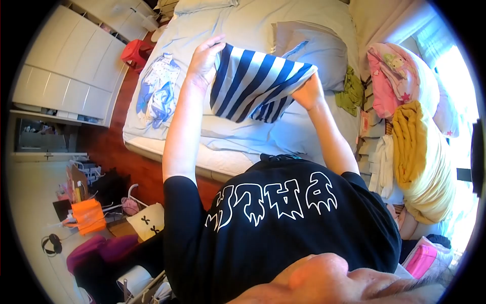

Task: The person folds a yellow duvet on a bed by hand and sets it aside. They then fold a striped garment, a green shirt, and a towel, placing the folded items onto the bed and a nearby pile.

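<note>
Striped cloth (248,81) is up off the bed (202,157), near the near edge. Left hand (205,61) grip closed on one top corner; right hand (310,91) grip closed on the other, bunched. Opened out, sagging, not folded or laid down.

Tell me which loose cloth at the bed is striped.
The navy-and-white cloth, held up between the left hand and the right hand; its broad stripes set it apart from the blue-patterned white cloth and the plain olive cloth.
</note>
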The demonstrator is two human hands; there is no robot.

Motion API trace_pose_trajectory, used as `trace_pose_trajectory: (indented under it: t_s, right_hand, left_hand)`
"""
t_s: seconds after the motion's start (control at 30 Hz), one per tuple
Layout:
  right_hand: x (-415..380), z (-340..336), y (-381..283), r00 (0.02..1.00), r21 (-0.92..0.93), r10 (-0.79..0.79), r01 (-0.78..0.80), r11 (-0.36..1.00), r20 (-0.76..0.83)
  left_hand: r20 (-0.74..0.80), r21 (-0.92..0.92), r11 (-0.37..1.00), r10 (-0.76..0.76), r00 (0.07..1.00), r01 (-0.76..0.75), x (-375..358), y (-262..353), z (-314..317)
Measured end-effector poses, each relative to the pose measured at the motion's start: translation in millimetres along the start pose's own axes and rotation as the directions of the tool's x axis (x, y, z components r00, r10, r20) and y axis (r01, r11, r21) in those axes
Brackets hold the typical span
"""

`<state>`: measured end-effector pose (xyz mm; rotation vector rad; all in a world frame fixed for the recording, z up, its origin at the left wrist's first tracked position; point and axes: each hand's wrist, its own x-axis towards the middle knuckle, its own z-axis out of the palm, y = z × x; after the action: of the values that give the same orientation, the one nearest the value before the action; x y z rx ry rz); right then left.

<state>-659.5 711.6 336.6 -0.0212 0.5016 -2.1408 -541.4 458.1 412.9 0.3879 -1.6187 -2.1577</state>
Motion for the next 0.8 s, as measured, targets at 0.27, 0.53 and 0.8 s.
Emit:
trace_pose_trajectory:
  t_s: [0.27, 0.53, 0.8]
  right_hand:
    - [8.9, 0.2, 14.6, 0.993, -0.141, 0.102, -0.109, 0.984, -0.062]
    - [22.7, 61.2, -35.2, 0.975, -0.634, -0.066, 0.19, 0.75, 0.214]
    - [-13.5, 76.7, -38.9, 0.962, -0.769, -0.17, 0.272, 0.578, 0.212]
  left_hand:
    - [0.041, 0.01, 0.996, 0.083, 0.996, -0.084, -14.2, 29.8, 8.1]
    - [0.27, 0.226, 0.95, 0.153, 0.951, -0.217, -38.6, 63.0, 8.6]
    - [0.249, 0.319, 0.904, 0.209, 0.946, -0.284, -62.8, 51.6, 26.4]
